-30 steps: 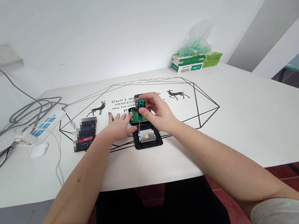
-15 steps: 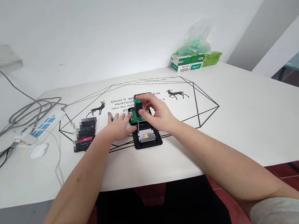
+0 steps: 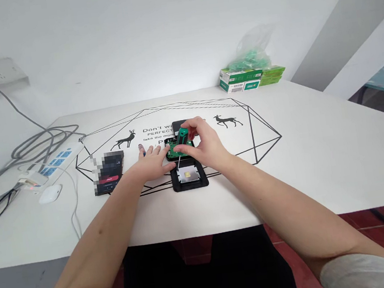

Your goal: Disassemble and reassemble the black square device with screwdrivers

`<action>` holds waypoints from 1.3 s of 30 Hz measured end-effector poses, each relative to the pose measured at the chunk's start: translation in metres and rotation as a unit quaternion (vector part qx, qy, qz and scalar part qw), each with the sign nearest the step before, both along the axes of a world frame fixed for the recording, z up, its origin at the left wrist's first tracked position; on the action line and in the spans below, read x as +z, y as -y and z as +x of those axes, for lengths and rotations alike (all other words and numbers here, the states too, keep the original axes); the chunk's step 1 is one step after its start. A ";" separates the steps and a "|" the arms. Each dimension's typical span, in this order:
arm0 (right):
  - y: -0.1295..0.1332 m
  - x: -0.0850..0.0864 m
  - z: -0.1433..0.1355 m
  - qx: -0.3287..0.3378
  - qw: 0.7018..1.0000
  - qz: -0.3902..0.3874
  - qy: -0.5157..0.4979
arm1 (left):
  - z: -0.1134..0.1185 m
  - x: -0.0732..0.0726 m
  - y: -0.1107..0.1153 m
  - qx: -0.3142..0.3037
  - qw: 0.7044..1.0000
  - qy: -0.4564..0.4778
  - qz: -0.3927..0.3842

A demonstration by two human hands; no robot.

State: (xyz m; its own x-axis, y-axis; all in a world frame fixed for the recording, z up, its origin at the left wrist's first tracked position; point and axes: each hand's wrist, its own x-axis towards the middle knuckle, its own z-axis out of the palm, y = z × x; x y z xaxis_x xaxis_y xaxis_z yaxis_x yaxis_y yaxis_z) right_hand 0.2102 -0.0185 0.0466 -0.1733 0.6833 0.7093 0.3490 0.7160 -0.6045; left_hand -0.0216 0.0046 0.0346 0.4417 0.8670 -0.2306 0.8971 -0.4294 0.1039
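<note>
My right hand (image 3: pixel 206 144) is closed around the green and black handle of a screwdriver (image 3: pixel 183 136). Its thin shaft slants down to the left, the tip close to the upper left corner of a silver plate (image 3: pixel 189 176). That plate, with a small gold square on it, sits in a black casing part (image 3: pixel 202 183). Just beyond lies a green circuit board (image 3: pixel 172 152) in a dark housing, partly covered by my right hand. My left hand (image 3: pixel 154 162) lies flat with fingers spread, its fingertips and thumb at the left edge of the housing. A black piece (image 3: pixel 179 124) lies behind the board.
To the left are a phone (image 3: pixel 110 172), a white earbud-like case (image 3: pixel 51 194), a power strip (image 3: pixel 60 158) and coiled grey cables (image 3: pixel 47 134). Green and white boxes (image 3: pixel 241 77) with a plastic bag (image 3: pixel 251 54) on top stand by the wall.
The screwdriver's handle has tilted to the right and my right hand's fingers have shifted on it. My left hand and the device parts stay in place.
</note>
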 end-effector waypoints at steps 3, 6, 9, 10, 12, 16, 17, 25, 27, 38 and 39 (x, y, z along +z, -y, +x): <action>0.003 -0.001 -0.003 0.025 0.997 -0.054 -0.043 | -0.001 -0.001 -0.001 -0.002 1.000 -0.002 0.000; 0.005 -0.004 -0.005 0.055 0.993 -0.083 -0.070 | 0.000 0.000 0.000 -0.004 1.000 -0.009 0.003; 0.005 -0.004 -0.005 0.037 0.996 -0.061 -0.056 | 0.002 0.002 0.002 0.000 1.000 -0.028 -0.004; 0.005 -0.004 -0.005 0.026 0.997 -0.051 -0.048 | 0.003 0.003 0.002 0.002 0.999 -0.035 -0.007; 0.005 -0.003 -0.004 0.013 0.999 -0.034 -0.034 | 0.004 0.004 0.003 0.005 0.999 -0.040 -0.009; 0.008 -0.001 -0.004 0.018 1.000 0.003 -0.013 | 0.005 0.005 0.004 0.010 0.999 -0.031 -0.008; 0.009 -0.001 -0.004 0.024 1.000 0.013 -0.010 | 0.004 0.005 0.003 0.012 0.999 -0.029 -0.008; 0.005 0.002 0.001 0.031 0.999 0.035 -0.014 | 0.004 0.003 0.001 0.011 0.999 -0.032 -0.007; 0.003 0.002 0.003 0.030 0.999 0.030 -0.013 | 0.005 0.004 0.002 0.013 0.999 -0.039 -0.010; -0.009 -0.004 0.007 0.031 0.997 0.069 -0.034 | 0.003 0.002 0.001 0.010 0.999 -0.037 0.001; -0.010 -0.004 0.006 0.029 0.997 0.066 -0.036 | 0.003 0.002 0.001 0.009 0.999 -0.038 0.002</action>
State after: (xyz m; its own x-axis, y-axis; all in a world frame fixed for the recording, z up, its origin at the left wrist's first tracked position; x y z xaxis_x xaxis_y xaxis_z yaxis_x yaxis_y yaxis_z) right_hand 0.2164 -0.0086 0.0423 -0.1555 0.5741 0.8039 0.2642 0.8083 -0.5262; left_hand -0.0187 0.0031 0.0369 0.4074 0.8755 -0.2599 0.9099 -0.4134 0.0337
